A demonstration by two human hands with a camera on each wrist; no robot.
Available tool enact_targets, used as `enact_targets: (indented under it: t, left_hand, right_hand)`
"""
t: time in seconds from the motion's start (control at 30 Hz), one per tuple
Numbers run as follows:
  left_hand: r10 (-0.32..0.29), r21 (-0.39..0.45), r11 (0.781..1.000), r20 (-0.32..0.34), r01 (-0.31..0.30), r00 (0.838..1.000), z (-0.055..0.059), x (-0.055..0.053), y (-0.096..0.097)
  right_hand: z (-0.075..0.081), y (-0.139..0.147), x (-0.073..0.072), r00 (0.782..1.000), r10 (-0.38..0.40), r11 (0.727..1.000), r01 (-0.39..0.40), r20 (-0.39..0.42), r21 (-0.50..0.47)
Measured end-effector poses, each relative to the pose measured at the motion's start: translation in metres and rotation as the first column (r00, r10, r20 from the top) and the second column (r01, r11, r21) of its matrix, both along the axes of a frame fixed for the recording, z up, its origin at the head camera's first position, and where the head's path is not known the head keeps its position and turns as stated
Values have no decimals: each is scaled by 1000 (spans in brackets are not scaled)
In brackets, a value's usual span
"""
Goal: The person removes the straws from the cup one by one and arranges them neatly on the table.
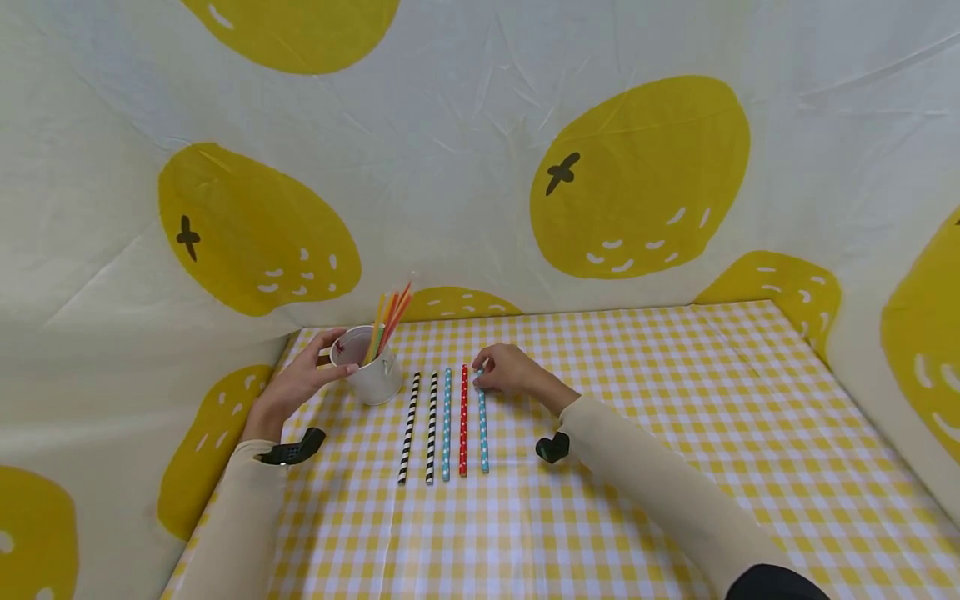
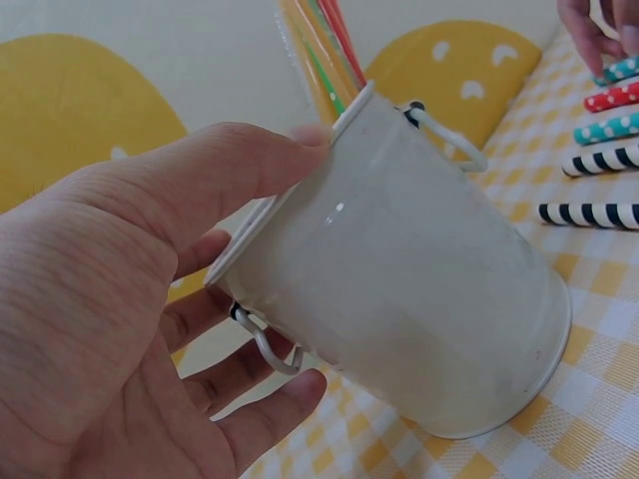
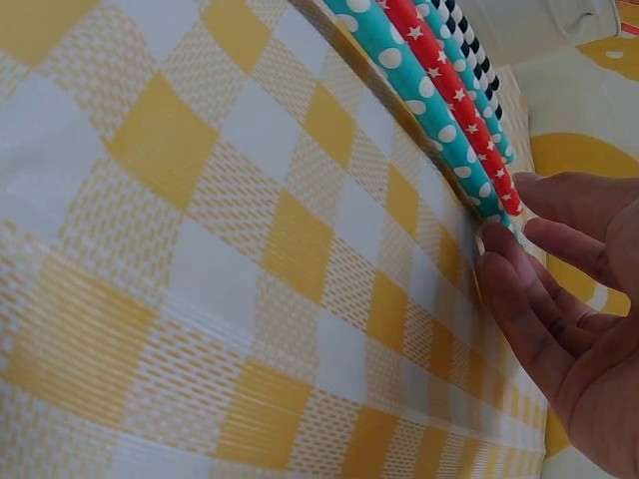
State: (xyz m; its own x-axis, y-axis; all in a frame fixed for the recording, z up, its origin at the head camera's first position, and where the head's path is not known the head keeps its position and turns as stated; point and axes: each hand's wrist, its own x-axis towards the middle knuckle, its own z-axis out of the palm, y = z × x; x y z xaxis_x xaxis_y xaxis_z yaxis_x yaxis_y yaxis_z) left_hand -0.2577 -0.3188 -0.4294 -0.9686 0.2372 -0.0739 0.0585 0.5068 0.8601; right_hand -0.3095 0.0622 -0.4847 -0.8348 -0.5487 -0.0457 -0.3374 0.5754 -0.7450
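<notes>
A small white metal bucket [image 1: 378,382] stands at the left of the table, holding yellow, orange, red and green straws [image 1: 392,321]. My left hand [image 1: 303,379] grips it at the rim, thumb [image 2: 240,165] on the near edge and fingers round the far side by a small wire handle [image 2: 268,344]. Several paper straws lie side by side to its right: black-striped straws [image 1: 408,429], blue dotted ones, and a red straw [image 1: 463,421] with white stars. At the far end of the rightmost blue dotted straw [image 1: 483,425], my right hand [image 1: 513,371] pinches its tip.
A yellow-and-white checked cloth [image 1: 675,417] covers the table. Behind and beside it hangs a pale cloth backdrop [image 1: 450,167] printed with large yellow fruit. A second small wire handle [image 2: 449,140] sits on the bucket's other side.
</notes>
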Motion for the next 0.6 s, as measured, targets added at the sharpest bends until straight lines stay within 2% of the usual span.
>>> enact_targets:
  t: [0.07, 0.17, 0.3, 0.43, 0.6]
  left_hand:
    - [1, 3, 1000, 2, -1, 1000, 0, 0, 0]
    - [2, 5, 1000, 7, -2, 1000, -1, -1, -1]
    - [-2, 6, 1000, 7, 2, 1000, -1, -2, -1]
    - [-9, 2, 1000, -1, 9, 1000, -1, -2, -2]
    - [-8, 7, 1000, -1, 8, 1000, 0, -3, -1]
  right_hand:
    - [2, 0, -1, 1000, -3, 1000, 3, 1, -11]
    - [6, 0, -2, 999, -12, 1000, 12, -43, 0]
    - [11, -3, -2, 989, -42, 999, 39, -141, -27]
    - [17, -9, -3, 977, -73, 990, 48, -199, -129]
    - [28, -25, -4, 968, -52, 972, -7, -244, -234]
